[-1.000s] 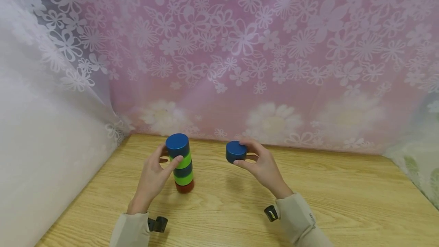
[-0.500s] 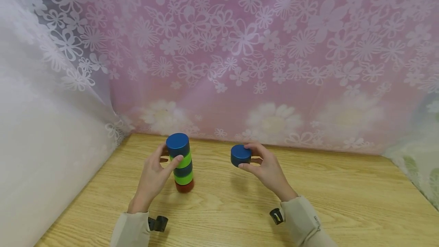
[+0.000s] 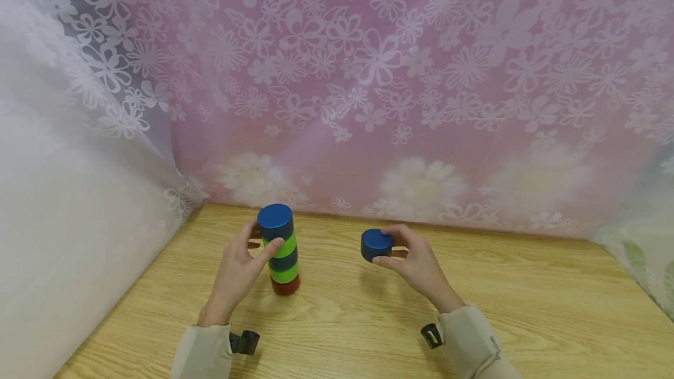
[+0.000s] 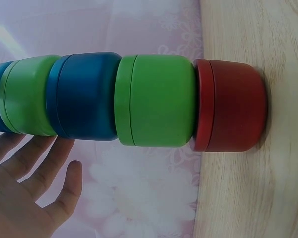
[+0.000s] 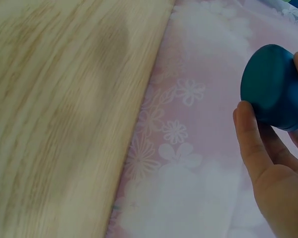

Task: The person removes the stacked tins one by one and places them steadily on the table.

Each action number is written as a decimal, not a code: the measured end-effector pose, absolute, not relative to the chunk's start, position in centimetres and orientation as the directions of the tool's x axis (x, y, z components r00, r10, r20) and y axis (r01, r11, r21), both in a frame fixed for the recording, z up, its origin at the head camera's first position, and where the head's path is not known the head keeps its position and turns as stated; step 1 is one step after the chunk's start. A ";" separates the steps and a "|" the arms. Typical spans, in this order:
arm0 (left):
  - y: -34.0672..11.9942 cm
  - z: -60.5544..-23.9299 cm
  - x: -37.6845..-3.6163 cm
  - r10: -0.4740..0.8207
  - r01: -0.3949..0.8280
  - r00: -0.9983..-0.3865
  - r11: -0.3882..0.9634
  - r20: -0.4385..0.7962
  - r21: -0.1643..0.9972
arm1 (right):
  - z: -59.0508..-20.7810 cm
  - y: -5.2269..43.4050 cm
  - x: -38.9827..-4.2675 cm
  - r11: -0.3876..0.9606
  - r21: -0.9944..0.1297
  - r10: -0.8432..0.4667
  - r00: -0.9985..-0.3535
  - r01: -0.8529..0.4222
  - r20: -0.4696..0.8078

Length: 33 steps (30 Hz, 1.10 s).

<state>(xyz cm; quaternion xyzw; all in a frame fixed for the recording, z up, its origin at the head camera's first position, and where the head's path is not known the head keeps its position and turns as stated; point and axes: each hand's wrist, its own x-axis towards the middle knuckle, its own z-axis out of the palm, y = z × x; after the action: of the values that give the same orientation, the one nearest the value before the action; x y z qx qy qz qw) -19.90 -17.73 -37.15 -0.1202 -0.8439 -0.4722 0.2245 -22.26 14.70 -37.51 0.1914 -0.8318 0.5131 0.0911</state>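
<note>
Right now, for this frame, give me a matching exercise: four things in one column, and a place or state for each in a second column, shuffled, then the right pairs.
Things:
1. red tin
2. left hand
3. loose blue tin
4. table

Places or states:
A. held off the table in the right hand
B. bottom of the stack, standing on the wood
C. fingers touching the upper part of the stack
D. light wood, running up to the flowered curtain

Pairs: 1-B, 2-C, 3-A, 4-D
</note>
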 end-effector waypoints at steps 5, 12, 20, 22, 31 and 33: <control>-17.8 -37.2 -19.9 -0.008 0.414 -0.872 0.520 0.489 0.747 | -37.9 15.0 -22.3 0.406 -0.818 -0.233 -0.912 -0.408 0.338; -17.7 -37.2 -19.8 -0.006 0.407 -0.876 0.528 0.482 0.746 | -38.5 15.3 -22.2 0.415 -0.814 -0.244 -0.912 -0.406 0.330; -17.7 -37.1 -19.8 -0.011 0.398 -0.879 0.533 0.477 0.747 | -38.9 15.6 -22.2 0.445 -0.799 -0.254 -0.913 -0.405 0.321; -17.7 -37.0 -19.8 -0.014 0.397 -0.879 0.534 0.477 0.747 | -39.1 15.6 -22.2 0.457 -0.789 -0.256 -0.910 -0.411 0.326; -17.7 -37.0 -19.9 -0.011 0.408 -0.874 0.526 0.485 0.746 | -39.5 15.8 -22.1 0.485 -0.773 -0.273 -0.910 -0.409 0.310; -17.7 -37.1 -19.9 -0.010 0.412 -0.872 0.523 0.489 0.746 | -39.5 15.9 -22.1 0.492 -0.771 -0.274 -0.912 -0.405 0.304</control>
<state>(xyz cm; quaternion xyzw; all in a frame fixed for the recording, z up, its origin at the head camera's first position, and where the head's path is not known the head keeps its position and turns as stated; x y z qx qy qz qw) -19.90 -17.70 -37.05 -0.1189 -0.8438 -0.4734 0.2231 -22.05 15.90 -39.49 0.1971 -0.8608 0.4638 0.0705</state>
